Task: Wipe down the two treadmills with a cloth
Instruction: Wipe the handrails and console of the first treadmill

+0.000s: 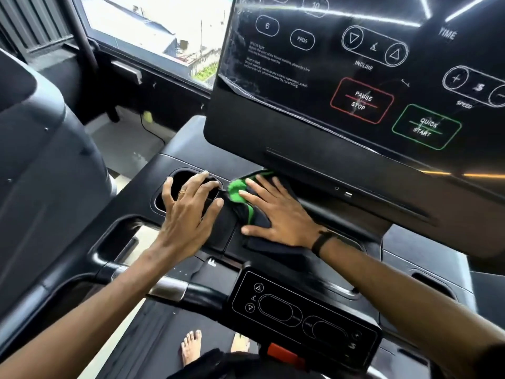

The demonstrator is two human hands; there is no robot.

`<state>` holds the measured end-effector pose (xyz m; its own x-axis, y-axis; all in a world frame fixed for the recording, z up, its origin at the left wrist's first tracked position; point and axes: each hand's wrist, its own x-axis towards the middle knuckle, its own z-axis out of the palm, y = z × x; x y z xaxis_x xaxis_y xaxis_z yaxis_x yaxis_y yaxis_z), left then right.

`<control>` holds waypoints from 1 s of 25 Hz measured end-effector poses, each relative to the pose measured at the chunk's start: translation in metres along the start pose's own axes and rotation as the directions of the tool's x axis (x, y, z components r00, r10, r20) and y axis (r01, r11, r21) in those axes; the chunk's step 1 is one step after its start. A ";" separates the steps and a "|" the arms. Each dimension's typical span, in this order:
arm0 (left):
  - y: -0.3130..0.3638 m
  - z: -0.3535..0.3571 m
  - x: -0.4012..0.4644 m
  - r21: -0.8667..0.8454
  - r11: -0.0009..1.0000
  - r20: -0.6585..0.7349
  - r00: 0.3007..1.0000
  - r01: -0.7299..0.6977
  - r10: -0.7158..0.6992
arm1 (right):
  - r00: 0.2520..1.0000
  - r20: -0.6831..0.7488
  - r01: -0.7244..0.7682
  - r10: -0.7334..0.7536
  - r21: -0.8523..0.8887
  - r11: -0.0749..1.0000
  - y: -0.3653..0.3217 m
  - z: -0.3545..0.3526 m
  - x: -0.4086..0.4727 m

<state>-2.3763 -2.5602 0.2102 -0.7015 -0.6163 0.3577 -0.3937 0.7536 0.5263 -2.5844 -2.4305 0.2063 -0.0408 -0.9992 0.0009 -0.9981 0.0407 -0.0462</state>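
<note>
Both grips wide: right hand point(276, 212) presses cloth point(247, 206) on treadmill tray point(191, 157); left hand point(188, 203) spread over cupholder point(180, 177).

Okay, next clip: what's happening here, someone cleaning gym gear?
Yes. A person stands barefoot on a treadmill and wipes its console shelf just below the screen. The right hand lies flat, fingers spread, pressing a black and green cloth onto the shelf. The left hand rests open beside it, fingers at the edge of the cup holder. The touch panel above shows streaks. Part of a second machine shows at the left.
</note>
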 end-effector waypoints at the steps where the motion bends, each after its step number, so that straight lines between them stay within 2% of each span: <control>1: 0.000 0.000 -0.001 -0.005 1.000 0.005 1.000 -0.001 0.001 | 1.000 -0.013 -0.001 0.001 -0.001 1.000 -0.006 0.001 0.016; 5: 0.000 0.001 -0.005 -0.039 0.999 0.038 0.999 -0.027 0.028 | 0.991 -0.076 -0.109 0.110 0.013 0.994 -0.027 0.004 0.038; 9: -0.001 0.001 -0.006 -0.088 0.995 0.047 0.997 -0.054 0.058 | 0.998 -0.006 0.056 -0.055 0.083 0.995 -0.024 0.004 -0.014; 10: -0.001 0.002 -0.005 -0.097 0.993 0.060 0.996 -0.062 0.068 | 0.998 0.008 0.059 -0.060 0.083 0.995 -0.016 0.003 -0.033; 13: 0.005 0.011 -0.001 -0.119 0.985 0.141 0.979 -0.128 0.145 | 0.995 0.024 -0.099 0.098 0.049 0.994 0.012 0.000 -0.090; 16: 0.016 0.022 0.003 -0.158 0.964 0.207 0.948 -0.212 0.242 | 0.944 0.013 -0.329 0.329 0.082 0.941 0.029 -0.001 -0.154; 18: 0.027 0.031 0.007 -0.194 0.944 0.252 0.916 -0.267 0.311 | 0.860 -0.025 -0.500 0.509 0.151 0.853 0.028 0.002 -0.192; 21: 0.046 0.043 0.021 -0.259 0.926 0.324 0.879 -0.275 0.351 | 0.680 -0.084 -0.698 0.728 0.231 0.678 0.005 0.013 -0.227; 22: 0.052 0.047 0.027 -0.268 0.922 0.340 0.868 -0.279 0.362 | 0.655 -0.095 -0.714 0.750 0.245 0.655 -0.005 0.016 -0.233; 25: 0.066 0.056 0.037 -0.274 0.904 0.425 0.802 -0.328 0.419 | 0.697 -0.158 -0.663 0.700 0.229 0.712 -0.018 0.021 -0.245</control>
<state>-2.4617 -2.5206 0.2151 -0.9803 -0.0815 0.1799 0.0363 0.8209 0.5699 -2.5556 -2.1867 0.1864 -0.7340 -0.6672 0.1263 -0.6734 0.6912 -0.2621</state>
